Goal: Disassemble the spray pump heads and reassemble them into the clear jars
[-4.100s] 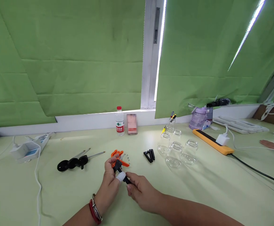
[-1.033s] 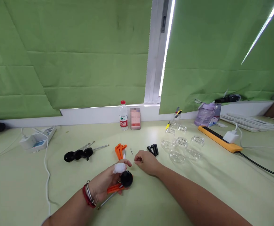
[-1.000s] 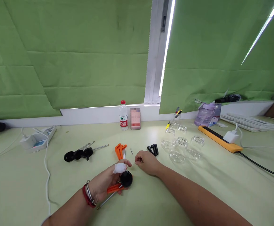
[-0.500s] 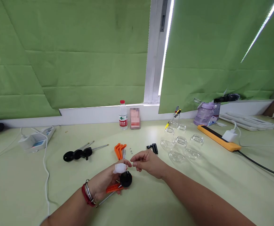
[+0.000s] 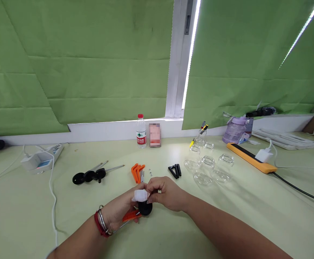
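Two hands meet over a black part, low at centre of the bench.
The left hand (image 5: 123,207), thumb wrapped in white (image 5: 140,195), is closed around a round black plastic part (image 5: 145,208) with a flat orange plastic handle (image 5: 131,216) and a thin metal rod (image 5: 122,226); the grip presumably steadies it for fine fingerwork. The right hand (image 5: 169,194) has thumb and forefinger at the part's upper edge; whether they pinch anything cannot be told. Just beyond lie bent orange plastic pieces (image 5: 137,173) and tiny metal bits (image 5: 150,173), with short black cylinders (image 5: 175,171) to the right: apparently sorted by kind, within easy reach.
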The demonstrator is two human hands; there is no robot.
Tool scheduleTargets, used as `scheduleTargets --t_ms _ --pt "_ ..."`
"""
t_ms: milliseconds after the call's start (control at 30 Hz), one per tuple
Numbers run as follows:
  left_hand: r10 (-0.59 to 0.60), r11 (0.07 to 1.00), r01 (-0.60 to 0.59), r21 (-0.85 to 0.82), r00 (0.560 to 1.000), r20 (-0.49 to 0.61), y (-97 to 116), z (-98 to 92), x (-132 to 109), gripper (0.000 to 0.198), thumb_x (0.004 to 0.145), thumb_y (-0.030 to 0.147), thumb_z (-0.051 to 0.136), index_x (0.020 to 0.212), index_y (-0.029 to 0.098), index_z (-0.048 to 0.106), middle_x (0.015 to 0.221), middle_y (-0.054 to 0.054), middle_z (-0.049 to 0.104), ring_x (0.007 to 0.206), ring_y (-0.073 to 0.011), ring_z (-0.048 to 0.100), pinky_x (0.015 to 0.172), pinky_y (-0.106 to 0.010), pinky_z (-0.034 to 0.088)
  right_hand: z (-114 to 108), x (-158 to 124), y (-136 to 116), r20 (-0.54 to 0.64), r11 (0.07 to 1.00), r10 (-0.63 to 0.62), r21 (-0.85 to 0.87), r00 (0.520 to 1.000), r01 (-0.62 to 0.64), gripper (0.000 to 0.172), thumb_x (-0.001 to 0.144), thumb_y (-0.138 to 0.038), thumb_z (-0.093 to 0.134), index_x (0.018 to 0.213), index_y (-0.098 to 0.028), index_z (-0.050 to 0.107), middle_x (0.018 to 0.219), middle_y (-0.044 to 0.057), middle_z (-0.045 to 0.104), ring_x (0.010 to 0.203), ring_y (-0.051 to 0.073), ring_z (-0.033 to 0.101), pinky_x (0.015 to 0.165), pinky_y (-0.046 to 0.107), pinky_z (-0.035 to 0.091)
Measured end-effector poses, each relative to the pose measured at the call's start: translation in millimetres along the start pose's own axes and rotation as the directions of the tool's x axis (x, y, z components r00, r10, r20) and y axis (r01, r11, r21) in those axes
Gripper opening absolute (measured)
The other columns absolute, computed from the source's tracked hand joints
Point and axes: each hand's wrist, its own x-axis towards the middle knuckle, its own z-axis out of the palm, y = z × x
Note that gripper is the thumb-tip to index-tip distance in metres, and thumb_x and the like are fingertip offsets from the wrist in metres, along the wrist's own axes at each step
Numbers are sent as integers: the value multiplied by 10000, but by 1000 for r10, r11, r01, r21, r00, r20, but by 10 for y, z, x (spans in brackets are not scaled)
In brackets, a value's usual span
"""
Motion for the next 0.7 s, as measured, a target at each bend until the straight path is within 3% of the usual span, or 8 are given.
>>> scheduleTargets --t_ms 700 --pt "-21 1000 21 12 1000 2 0 16 -13 258 707 366 551 897 204 486 749 0 486 636 -131 495 481 -212 318 31 30 140 33 965 91 245 995 -96 168 575 -253 778 666 -168 666 735 -21 626 706 119 573 676 252 455"
